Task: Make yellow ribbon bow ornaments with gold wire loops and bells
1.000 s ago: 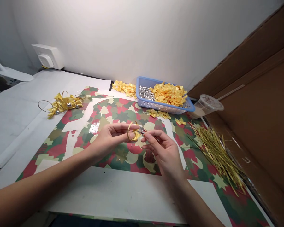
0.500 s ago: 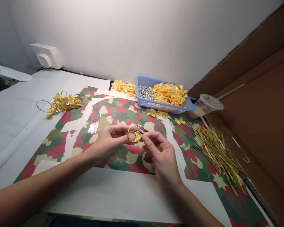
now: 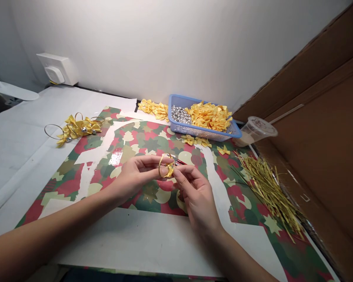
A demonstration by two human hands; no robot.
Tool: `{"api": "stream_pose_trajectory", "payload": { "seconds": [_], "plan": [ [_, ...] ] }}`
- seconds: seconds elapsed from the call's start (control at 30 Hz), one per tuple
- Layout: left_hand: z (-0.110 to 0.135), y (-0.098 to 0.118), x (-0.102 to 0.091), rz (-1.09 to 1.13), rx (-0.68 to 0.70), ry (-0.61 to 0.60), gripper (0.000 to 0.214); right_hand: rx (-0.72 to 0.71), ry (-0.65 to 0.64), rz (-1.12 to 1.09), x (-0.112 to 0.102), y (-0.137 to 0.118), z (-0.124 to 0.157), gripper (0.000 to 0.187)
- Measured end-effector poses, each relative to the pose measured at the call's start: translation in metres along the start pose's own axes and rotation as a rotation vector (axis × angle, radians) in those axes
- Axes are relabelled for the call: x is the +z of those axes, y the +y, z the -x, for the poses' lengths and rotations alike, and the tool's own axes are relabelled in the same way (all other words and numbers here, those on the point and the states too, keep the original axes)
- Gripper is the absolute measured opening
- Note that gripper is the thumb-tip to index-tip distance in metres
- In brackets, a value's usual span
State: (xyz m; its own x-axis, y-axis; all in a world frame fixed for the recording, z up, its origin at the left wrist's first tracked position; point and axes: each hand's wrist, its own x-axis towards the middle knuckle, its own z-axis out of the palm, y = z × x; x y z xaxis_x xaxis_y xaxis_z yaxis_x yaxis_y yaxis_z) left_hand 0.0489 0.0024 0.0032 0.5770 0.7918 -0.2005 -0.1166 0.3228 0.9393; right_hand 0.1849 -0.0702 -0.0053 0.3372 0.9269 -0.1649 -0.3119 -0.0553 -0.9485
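Above the middle of the patterned paper, my left hand (image 3: 141, 169) pinches a small yellow ribbon bow (image 3: 169, 170) between thumb and fingers. A gold wire loop (image 3: 160, 166) stands up from the bow at those fingertips. My right hand (image 3: 195, 190) is closed, thumb and index finger meeting at the bow's right edge; exactly what lies between these tips is hidden. Behind the fingers lies a thin tool with a red part (image 3: 181, 161), mostly covered. Finished-looking bows with gold loops and silver bells (image 3: 79, 130) lie together at the left.
A blue basket (image 3: 206, 135) at the back holds yellow bows and silver bells. More loose bows (image 3: 153, 109) lie left of it. A clear plastic cup (image 3: 257, 131) and a bundle of gold ties (image 3: 270, 196) are at right, beside a cardboard wall (image 3: 320, 156).
My right hand has shifted slightly left, its fingertips closer against the bow. The left hand keeps its hold on the bow, nearly still.
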Motion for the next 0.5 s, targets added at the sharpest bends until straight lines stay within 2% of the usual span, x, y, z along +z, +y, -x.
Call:
{"api": "stream_pose_trajectory", "payload": {
  "seconds": [0.37,0.5],
  "plan": [
    [0.0002,0.0016,-0.0005,-0.021,0.000,-0.012,0.027,-0.011,0.009,0.087,-0.0018,-0.0001,0.0004,0.024],
    [-0.0001,0.0025,-0.0017,-0.155,0.093,-0.007,0.026,-0.078,0.003,0.169,-0.0046,-0.0012,-0.0021,0.021]
  ]
}}
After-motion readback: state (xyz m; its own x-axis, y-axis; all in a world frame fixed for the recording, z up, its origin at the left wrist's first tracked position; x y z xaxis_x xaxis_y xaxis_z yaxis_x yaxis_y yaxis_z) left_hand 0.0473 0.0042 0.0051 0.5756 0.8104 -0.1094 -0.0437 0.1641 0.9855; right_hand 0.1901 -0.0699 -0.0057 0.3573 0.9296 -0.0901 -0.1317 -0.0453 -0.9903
